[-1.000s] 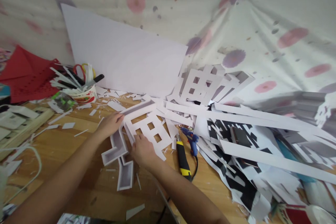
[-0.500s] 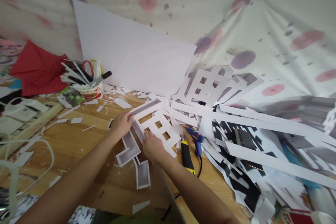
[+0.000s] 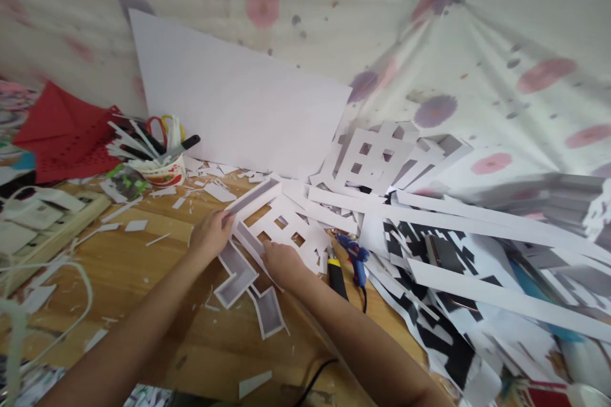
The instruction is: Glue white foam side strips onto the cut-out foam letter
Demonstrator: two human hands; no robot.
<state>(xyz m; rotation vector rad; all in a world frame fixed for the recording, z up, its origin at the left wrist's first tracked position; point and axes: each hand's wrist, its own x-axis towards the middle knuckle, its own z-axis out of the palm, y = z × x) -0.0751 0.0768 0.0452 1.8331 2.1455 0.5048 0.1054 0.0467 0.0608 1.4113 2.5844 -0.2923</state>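
Observation:
A white channel-shaped board form (image 3: 238,286) with raised walls and an angular, zigzag outline lies on the wooden table between my hands. My left hand (image 3: 212,234) is closed on its upper left part, fingertips curled over the wall. Opposite, my right hand (image 3: 281,262) grips the right-hand wall of the same form with bent fingers. Partly under the form and beyond my right hand rests a flat white board sheet (image 3: 308,238) with square cut-outs. A blue glue gun (image 3: 354,253) and a black and yellow utility knife (image 3: 336,276) lie to the right of my right hand.
A cup of tools and strips (image 3: 165,173) stands at the back left, near a power strip (image 3: 62,229). A large white board (image 3: 243,102) leans at the back. White strips (image 3: 506,296) and black-patterned sheets pile up on the right. Paper scraps litter the table.
The form has turned slightly, its near end swinging to the right. Both hands keep their grip and have moved a little. The view has shifted slightly.

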